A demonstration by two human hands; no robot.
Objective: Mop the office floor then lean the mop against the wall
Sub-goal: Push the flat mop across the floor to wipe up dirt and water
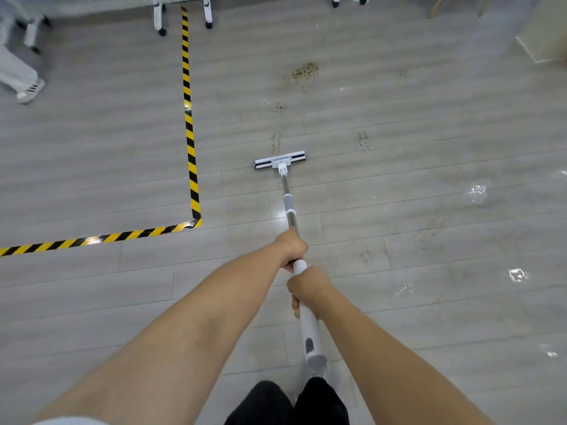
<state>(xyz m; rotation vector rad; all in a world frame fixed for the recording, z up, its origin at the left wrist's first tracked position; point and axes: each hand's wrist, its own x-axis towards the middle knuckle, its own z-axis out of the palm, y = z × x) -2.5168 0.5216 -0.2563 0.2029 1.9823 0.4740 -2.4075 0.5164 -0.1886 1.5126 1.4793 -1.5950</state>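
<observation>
A white mop with a metal pole (289, 207) reaches forward over the grey plank floor (399, 179). Its flat white head (279, 160) lies on the floor in the middle of the view. My left hand (293, 245) grips the pole higher along its length. Just behind it, my right hand (308, 288) grips the white handle part. Brown dirt marks (303, 73) lie on the floor beyond the mop head, with smaller smears (276, 142) right in front of it.
Yellow-and-black hazard tape (190, 142) runs down the floor and turns left at a corner. White chair legs with castors (159, 16) stand at the top. Another person's leg and shoe (29, 90) are at top left. Wet shiny patches (477, 191) glint on the right.
</observation>
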